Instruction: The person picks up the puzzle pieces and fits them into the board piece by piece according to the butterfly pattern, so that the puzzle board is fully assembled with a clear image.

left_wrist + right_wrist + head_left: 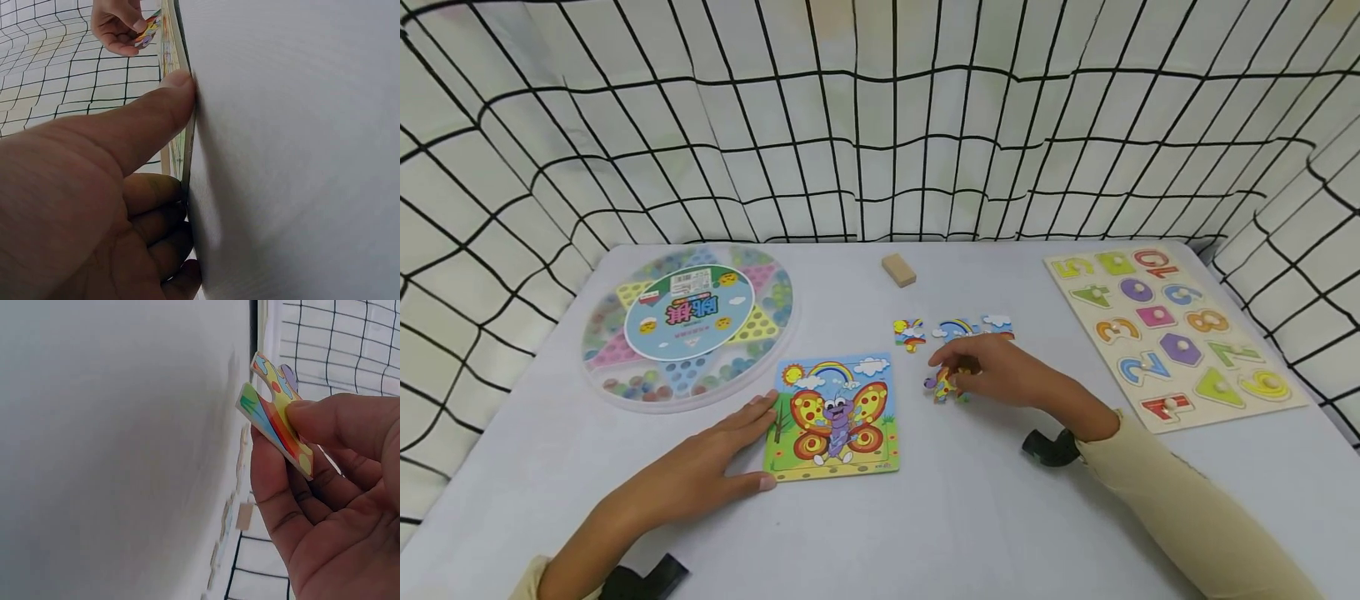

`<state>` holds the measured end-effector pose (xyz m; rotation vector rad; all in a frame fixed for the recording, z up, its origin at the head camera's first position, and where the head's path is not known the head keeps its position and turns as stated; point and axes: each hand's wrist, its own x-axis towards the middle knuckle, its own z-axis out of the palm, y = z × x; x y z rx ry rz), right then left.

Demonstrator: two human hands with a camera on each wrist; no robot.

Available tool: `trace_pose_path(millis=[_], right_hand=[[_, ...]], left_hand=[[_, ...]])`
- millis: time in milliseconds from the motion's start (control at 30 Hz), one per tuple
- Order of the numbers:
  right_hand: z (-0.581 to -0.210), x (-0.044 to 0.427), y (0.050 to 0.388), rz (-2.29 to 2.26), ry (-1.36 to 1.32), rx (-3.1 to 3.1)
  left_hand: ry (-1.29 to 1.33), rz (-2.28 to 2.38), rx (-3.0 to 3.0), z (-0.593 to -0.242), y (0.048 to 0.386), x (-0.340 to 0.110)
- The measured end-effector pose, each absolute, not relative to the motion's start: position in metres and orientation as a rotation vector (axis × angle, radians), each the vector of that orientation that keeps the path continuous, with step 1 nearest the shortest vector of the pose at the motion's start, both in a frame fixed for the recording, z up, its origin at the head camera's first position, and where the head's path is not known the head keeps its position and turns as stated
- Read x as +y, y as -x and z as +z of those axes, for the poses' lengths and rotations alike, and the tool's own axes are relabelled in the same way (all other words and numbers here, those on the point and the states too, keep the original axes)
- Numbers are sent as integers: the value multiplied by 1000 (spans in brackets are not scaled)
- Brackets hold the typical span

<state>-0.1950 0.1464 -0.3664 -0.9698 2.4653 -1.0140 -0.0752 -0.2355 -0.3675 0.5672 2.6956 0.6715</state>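
Note:
On the white table lies a square butterfly puzzle board (832,417) with a rainbow and sun. My left hand (700,475) rests at its left edge, fingers extended and thumb at the near left corner; the left wrist view shows the thumb (147,122) touching the board's edge. To the right of the board, my right hand (1000,371) pinches a colourful jigsaw piece (281,415) between thumb and fingers, tilted and raised off the table. Behind that hand lie a sun jigsaw piece (910,333) and a rainbow piece (957,328) beside a cloud piece (997,323).
A round marble game box (688,312) lies at the back left. A wooden number puzzle board (1176,337) lies on the right, and a small wooden block (898,270) at the back. Black netting (895,142) surrounds the table's back and sides.

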Motion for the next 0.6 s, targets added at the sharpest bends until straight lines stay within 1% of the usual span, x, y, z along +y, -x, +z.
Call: trace_pose_path(millis=[233,600], right_hand=[[-368,123,194,-990,1047,2407],[-361,99,189,-1010,1133,2394]], left_hand=[[-581,673,2697,-368,75,-235],[-568,671,2700,-369,74,-237]])
